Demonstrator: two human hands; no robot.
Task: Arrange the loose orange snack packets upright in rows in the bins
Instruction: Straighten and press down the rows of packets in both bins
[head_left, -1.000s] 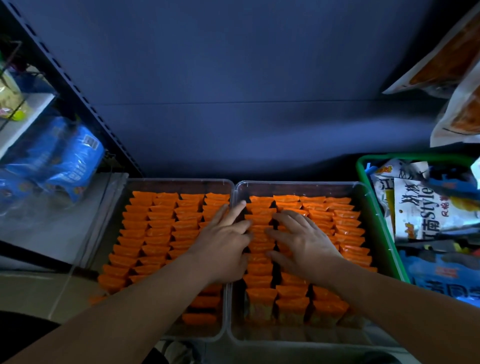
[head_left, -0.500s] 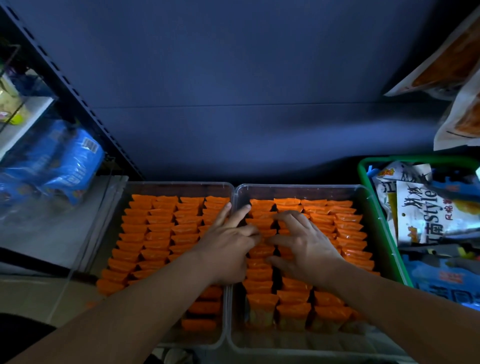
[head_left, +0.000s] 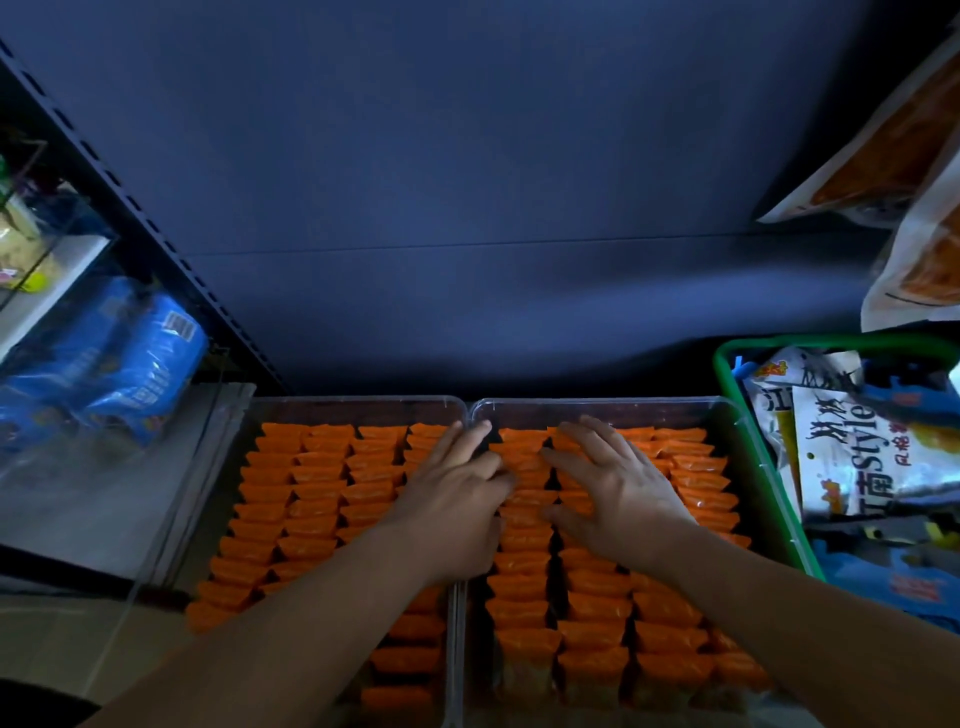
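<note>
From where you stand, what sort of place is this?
Most likely a shop shelf being stocked: two clear bins packed with rows of orange snack packets, a green basket of bagged snacks on the right, and blue packets on the left.

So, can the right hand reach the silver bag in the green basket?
Probably yes: the right hand rests open on orange packets in the right bin, and the silver bag lies uncovered in the green basket alongside.
</note>
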